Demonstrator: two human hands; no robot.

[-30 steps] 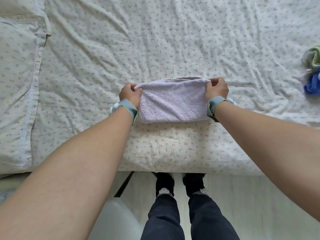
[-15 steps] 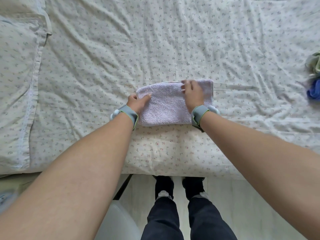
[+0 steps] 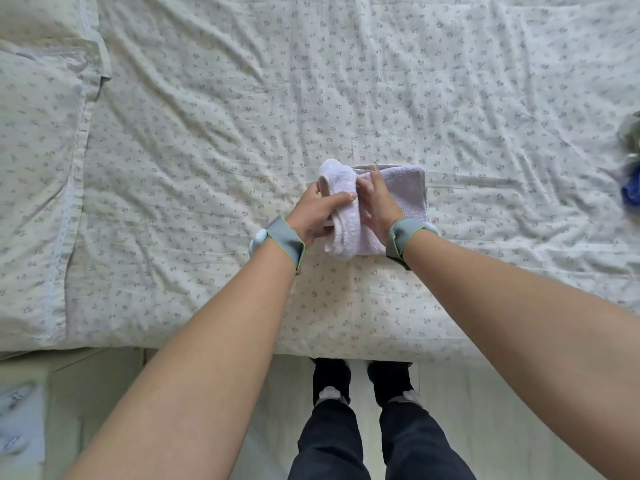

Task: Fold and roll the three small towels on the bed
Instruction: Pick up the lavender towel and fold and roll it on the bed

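A folded lilac towel (image 3: 405,192) lies on the bed (image 3: 311,98) near its front edge. Its left end is curled up into a thick roll (image 3: 341,216) that runs front to back. My left hand (image 3: 320,211) grips that roll from the left, thumb across its top. My right hand (image 3: 377,202) lies flat on the towel just right of the roll, fingers pressing against it. At the far right edge of the bed a green towel (image 3: 631,133) and a blue towel (image 3: 631,194) lie crumpled, both blurred and partly cut off.
A pillow (image 3: 34,188) in the same flowered fabric fills the bed's left side. The bed's front edge runs across the lower middle; below it are pale floor and my feet (image 3: 363,379) in dark socks.
The towel lay flat with both hands on it half a second ago. Now its left end is rolled over toward the right, my left hand wrapped around the roll and my right hand moved in against it.
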